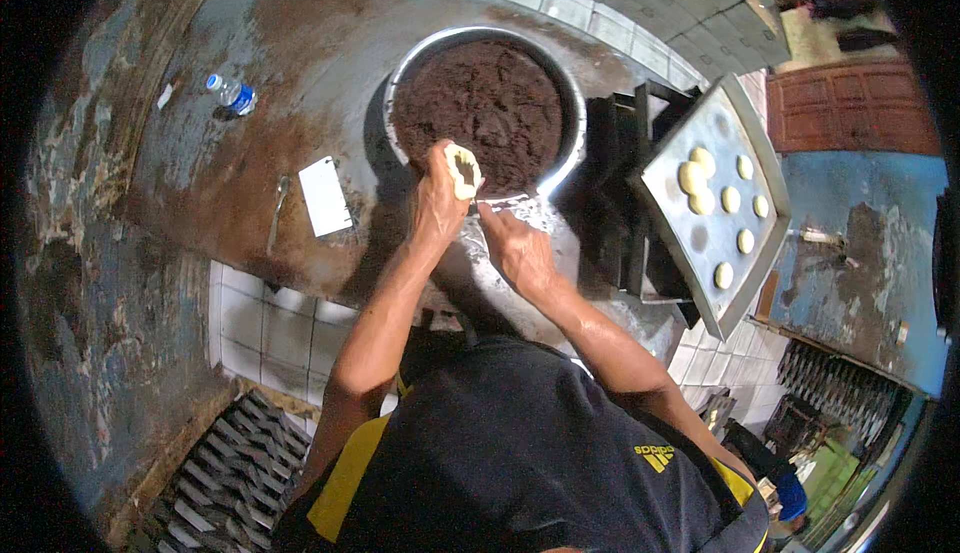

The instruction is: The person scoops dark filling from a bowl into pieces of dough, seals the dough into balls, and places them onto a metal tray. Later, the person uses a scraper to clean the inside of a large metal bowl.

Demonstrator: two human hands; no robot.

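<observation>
My left hand point(440, 193) is closed round a pale dough piece point(467, 170) with dark filling showing inside, at the near rim of a large metal basin point(576, 128). The basin holds dark brown crumbly paste point(480, 103). Just to the right and below, my right hand point(512, 243) grips a thin utensil point(481, 205), whose tip is near the dough. Several pale round dough pieces point(731, 199) lie on a tilted metal tray point(680, 253) at the right, which rests on a dark stack of trays or racks point(620, 113).
On the stained worktop point(180, 183) at the left are a plastic bottle point(236, 95), a white card or pad point(324, 197) and a spoon-like utensil point(278, 208). A blue peeling wall point(860, 183) stands right, crates point(670, 3) at the back, grey stacked items point(230, 473) low left.
</observation>
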